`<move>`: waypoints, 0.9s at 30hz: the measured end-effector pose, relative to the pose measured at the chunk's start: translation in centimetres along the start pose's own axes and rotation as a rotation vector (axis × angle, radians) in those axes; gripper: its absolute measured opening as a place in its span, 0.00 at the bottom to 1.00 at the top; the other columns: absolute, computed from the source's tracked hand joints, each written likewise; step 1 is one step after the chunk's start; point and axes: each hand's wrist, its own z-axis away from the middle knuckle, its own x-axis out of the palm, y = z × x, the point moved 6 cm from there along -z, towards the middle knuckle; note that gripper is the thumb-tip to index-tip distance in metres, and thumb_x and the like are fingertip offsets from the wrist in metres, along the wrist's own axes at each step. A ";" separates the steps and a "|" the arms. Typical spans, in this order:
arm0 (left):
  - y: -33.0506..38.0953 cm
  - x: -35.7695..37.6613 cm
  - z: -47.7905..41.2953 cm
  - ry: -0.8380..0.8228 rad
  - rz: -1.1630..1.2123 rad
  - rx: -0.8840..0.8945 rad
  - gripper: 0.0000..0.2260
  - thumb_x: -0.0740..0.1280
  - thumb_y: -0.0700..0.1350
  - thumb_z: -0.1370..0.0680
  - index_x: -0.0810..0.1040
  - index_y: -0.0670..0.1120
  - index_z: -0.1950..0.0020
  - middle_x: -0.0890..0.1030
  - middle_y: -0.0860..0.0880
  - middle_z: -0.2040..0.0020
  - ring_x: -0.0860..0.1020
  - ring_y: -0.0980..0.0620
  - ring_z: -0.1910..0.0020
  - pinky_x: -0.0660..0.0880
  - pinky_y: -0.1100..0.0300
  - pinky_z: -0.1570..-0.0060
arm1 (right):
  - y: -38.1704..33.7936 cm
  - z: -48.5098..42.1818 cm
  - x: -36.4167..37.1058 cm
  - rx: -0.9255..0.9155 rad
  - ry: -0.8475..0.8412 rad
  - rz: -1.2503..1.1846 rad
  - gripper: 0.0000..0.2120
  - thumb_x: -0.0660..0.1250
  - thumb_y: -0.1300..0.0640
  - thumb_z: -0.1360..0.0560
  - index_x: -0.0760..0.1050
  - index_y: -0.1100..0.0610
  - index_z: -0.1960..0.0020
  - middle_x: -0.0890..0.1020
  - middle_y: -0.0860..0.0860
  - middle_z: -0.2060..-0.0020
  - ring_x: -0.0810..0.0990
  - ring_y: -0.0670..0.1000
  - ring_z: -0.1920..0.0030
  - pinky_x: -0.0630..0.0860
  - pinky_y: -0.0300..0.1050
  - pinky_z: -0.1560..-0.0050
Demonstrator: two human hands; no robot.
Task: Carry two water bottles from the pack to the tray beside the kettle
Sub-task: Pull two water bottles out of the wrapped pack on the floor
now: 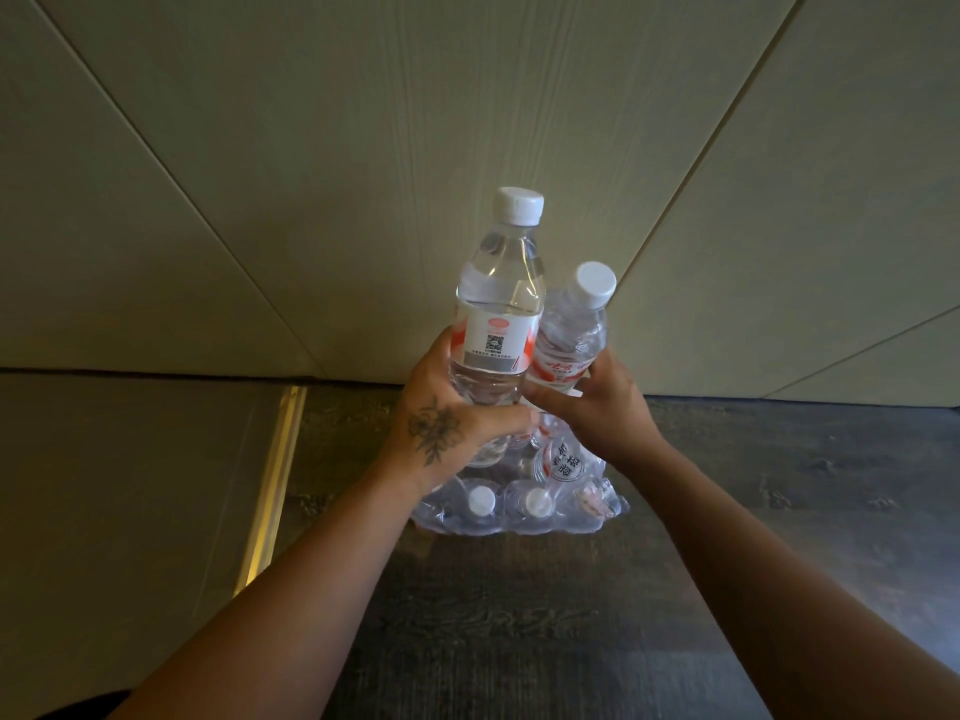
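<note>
A clear water bottle (498,298) with a white cap and a red-and-white label stands upright in my left hand (447,428), which grips its lower half. A second, smaller-looking water bottle (574,330) leans to the right in my right hand (602,407), touching the first. Both are lifted above the plastic-wrapped pack (524,498), which lies on the dark wood floor (519,615) against the wall and still shows white caps under torn wrap. No tray or kettle is in view.
Pale panelled wall (467,122) rises straight ahead. A brass strip (275,470) divides the wood floor from a grey surface (130,485) at left.
</note>
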 end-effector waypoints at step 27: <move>4.2 -2.5 6.7 0.147 0.208 -0.222 0.32 0.78 0.56 0.41 0.83 0.48 0.38 0.89 0.48 0.53 0.88 0.42 0.49 0.83 0.48 0.53 | -7.6 7.6 -3.0 0.224 -0.134 -0.516 0.25 0.71 0.41 0.30 0.80 0.54 0.39 0.89 0.51 0.49 0.90 0.53 0.49 0.85 0.54 0.47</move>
